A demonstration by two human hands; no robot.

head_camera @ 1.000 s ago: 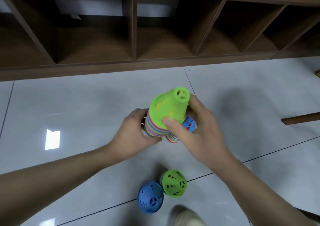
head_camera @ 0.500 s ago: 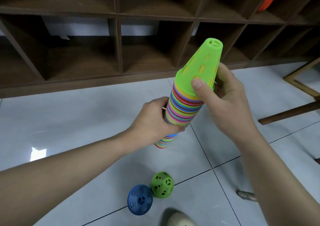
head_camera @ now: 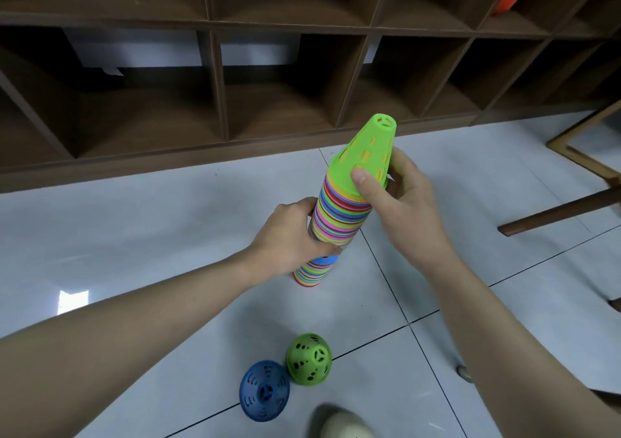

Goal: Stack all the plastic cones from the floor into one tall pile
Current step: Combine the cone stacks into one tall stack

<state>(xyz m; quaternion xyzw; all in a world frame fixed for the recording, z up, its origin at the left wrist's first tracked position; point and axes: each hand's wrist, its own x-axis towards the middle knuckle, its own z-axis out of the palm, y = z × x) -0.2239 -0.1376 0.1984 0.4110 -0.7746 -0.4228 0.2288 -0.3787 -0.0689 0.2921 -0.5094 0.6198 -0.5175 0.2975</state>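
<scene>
Cone pile (head_camera: 339,216): gripped mid-height by left hand (head_camera: 289,239), pinched at top by right hand (head_camera: 400,202); steadying step judged; green cone (head_camera: 308,359) and blue cone (head_camera: 264,390), nearer than pile, to be added.

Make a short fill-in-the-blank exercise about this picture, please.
1. The top cone of the pile is ____ in colour.
2. The number of loose cones on the floor is ____.
3. The right hand holds the pile near its ____.
4. Beside the green loose cone lies a ____ cone.

Missing words: green; two; top; blue
</scene>
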